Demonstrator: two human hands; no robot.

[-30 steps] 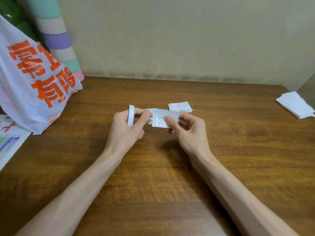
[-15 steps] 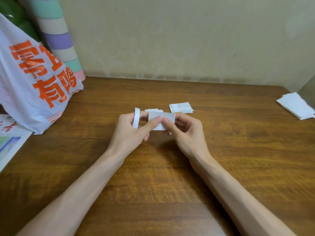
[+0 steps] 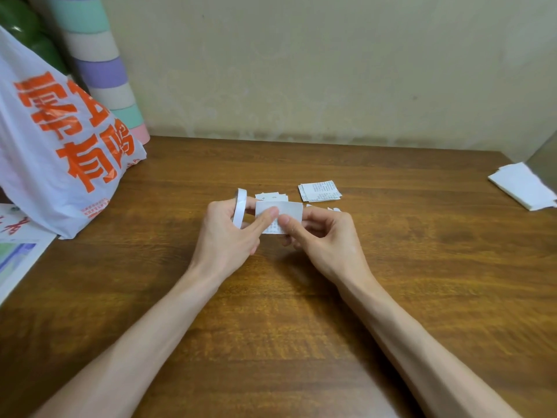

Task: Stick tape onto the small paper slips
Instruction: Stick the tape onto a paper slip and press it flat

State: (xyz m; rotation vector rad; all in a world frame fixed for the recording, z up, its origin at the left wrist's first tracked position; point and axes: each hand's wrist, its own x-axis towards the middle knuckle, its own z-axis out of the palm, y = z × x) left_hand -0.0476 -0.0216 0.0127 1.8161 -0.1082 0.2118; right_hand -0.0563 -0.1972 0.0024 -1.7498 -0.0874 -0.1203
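Over the middle of the wooden table (image 3: 301,312), both hands meet around one paper slip (image 3: 287,210), and a good part of the action is tucked out of sight. The right hand (image 3: 327,241) curls its fingers behind the slip, the left hand (image 3: 224,238) hides its lower fingers under the palm, and the slip's pale upper band may already carry a strip of tape, though that is hard to make out. Print shows only along the slip's lower edge, too small to read. Left thumb and right thumb press side by side on the front of the slip, tips almost touching, pinching it against the fingers behind. The tape roll (image 3: 239,211) stands on edge, threaded onto the left forefinger, just beside the slip's left edge. Both bare forearms run in from the bottom corners, cut off by the frame. Now the count: one slip held up off the table, one fanned pile of printed slips (image 3: 320,192) lying just beyond the right hand, one smaller pile (image 3: 271,196) half hidden behind the held slip, and a few white scraps (image 3: 334,209) peeking past the right knuckles. Far left sits one white plastic bag (image 3: 60,152) with orange lettering, cropped by the edge, with one striped roll (image 3: 104,70) behind it. Far right lies one folded white stack (image 3: 523,188).
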